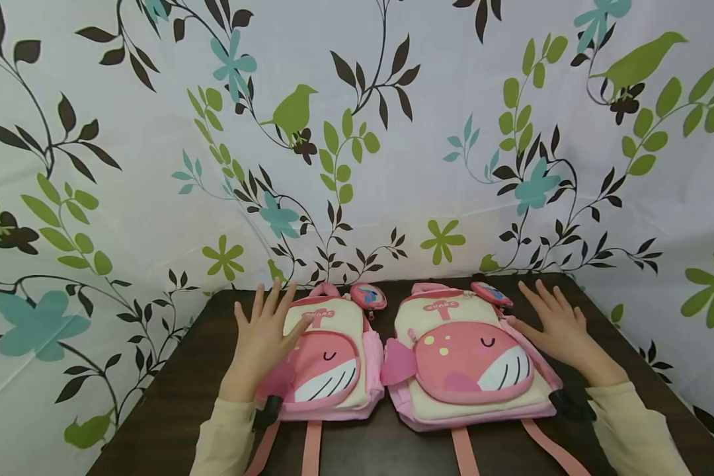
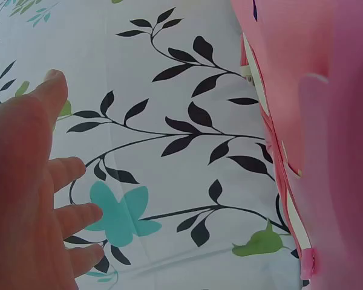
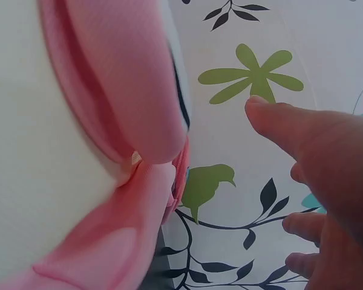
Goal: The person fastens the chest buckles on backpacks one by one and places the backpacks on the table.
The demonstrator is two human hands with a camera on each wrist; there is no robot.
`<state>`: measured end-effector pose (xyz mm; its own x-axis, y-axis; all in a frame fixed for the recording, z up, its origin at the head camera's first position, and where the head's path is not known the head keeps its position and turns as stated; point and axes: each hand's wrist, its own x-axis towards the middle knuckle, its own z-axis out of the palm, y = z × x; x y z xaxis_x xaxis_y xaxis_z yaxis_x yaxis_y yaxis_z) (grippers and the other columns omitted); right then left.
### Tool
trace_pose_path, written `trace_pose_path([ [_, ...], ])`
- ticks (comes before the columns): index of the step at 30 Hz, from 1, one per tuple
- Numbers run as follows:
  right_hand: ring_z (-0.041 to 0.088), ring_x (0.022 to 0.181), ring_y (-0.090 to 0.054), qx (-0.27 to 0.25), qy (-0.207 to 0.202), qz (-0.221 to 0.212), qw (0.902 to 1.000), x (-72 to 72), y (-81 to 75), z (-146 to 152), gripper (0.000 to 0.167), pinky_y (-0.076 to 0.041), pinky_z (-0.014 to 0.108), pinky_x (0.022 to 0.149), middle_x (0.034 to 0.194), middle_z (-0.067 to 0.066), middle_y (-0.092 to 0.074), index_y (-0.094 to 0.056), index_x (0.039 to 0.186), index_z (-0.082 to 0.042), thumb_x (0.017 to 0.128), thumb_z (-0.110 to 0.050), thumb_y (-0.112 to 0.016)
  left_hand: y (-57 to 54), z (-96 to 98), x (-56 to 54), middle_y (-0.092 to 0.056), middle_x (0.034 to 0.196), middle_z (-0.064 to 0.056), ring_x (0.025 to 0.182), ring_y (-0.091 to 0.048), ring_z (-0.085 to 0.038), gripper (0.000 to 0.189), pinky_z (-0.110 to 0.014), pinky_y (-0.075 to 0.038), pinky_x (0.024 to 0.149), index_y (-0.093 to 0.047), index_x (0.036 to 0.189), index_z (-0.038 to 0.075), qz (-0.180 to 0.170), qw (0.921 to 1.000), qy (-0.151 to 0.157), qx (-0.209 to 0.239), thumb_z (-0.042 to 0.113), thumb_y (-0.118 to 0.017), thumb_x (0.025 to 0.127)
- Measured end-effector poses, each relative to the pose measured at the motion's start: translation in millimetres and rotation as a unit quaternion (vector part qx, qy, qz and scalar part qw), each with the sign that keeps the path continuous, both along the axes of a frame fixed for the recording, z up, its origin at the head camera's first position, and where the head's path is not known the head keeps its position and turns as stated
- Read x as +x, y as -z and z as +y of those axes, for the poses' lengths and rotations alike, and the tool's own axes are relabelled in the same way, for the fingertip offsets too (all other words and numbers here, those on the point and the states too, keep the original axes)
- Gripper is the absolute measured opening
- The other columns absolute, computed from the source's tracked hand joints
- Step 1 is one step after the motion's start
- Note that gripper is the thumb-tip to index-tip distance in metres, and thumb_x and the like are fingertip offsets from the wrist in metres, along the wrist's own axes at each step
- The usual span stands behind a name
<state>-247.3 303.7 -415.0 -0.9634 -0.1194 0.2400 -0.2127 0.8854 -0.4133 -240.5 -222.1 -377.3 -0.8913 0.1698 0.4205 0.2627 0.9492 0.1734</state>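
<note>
Watching remotely, I see the left hand [image 1: 264,344] with fingers spread at the left bag's [image 1: 324,370] outer side, and the right hand [image 1: 562,336] likewise spread at the right bag's [image 1: 473,363]; contact I cannot tell. Both bags sit side by side on the dark tabletop [image 1: 181,396], before a leaf-patterned cloth [image 1: 428,178].

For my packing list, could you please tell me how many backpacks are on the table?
2: the left backpack is near the left hand, and the right backpack is near the right hand. I see no others.
</note>
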Motion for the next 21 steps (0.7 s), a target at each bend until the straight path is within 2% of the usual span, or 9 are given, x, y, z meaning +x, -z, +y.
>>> trace_pose_path([
  [7, 0.060, 0.144, 0.002, -0.011, -0.005, 0.008, 0.9999, -4.5, -1.0, -1, 0.089, 0.000, 0.085, 0.100, 0.159, 0.037, -0.011, -0.016, 0.161, -0.009, 0.096, -0.050, -0.062, 2.8, 6.5, -0.2, -0.025, 0.163, -0.018, 0.152, -0.007, -0.042, 0.082, -0.076, 0.001, 0.109, -0.032, 0.159, 0.019, 0.003, 0.9999, 0.007, -0.007, 0.060, -0.059, 0.094],
  [10, 0.060, 0.144, -0.001, -0.014, -0.012, 0.010, 0.9998, -8.2, -3.5, -3, 0.088, -0.004, 0.086, 0.098, 0.158, 0.037, -0.013, -0.017, 0.160, -0.008, 0.096, -0.048, -0.063, 8.4, 14.6, 2.6, -0.027, 0.163, -0.017, 0.151, -0.012, -0.042, 0.081, -0.076, -0.003, 0.110, -0.034, 0.158, 0.018, 0.011, 0.9993, 0.024, -0.028, 0.059, -0.061, 0.093],
  [13, 0.061, 0.143, -0.004, -0.019, -0.026, 0.004, 0.9995, -13.2, -8.9, -6, 0.086, -0.009, 0.087, 0.096, 0.158, 0.037, -0.015, -0.019, 0.160, -0.006, 0.097, -0.046, -0.063, 17.3, 23.6, 9.6, -0.030, 0.162, -0.016, 0.151, -0.017, -0.042, 0.080, -0.077, -0.008, 0.110, -0.038, 0.157, 0.017, 0.006, 0.9975, 0.048, -0.052, 0.059, -0.061, 0.093],
  [16, 0.062, 0.142, -0.010, -0.021, -0.042, 0.000, 0.9989, -20.2, -17.9, -11, 0.081, -0.014, 0.088, 0.093, 0.156, 0.038, -0.019, -0.023, 0.158, -0.003, 0.098, -0.041, -0.062, 26.0, 32.0, 18.8, -0.031, 0.162, -0.014, 0.150, -0.019, -0.040, 0.079, -0.075, -0.010, 0.110, -0.039, 0.156, 0.018, -0.013, 0.9957, 0.069, -0.060, 0.062, -0.059, 0.094],
  [21, 0.059, 0.140, -0.021, -0.029, -0.069, 0.017, 0.9971, -31.4, -33.4, -23, 0.075, -0.022, 0.080, 0.101, 0.153, 0.038, -0.027, -0.027, 0.156, 0.001, 0.100, -0.034, -0.062, 38.1, 40.5, 32.7, -0.035, 0.161, -0.012, 0.150, -0.022, -0.038, 0.079, -0.074, -0.016, 0.110, -0.040, 0.156, 0.019, -0.024, 0.9930, 0.093, -0.069, 0.065, -0.056, 0.093],
])
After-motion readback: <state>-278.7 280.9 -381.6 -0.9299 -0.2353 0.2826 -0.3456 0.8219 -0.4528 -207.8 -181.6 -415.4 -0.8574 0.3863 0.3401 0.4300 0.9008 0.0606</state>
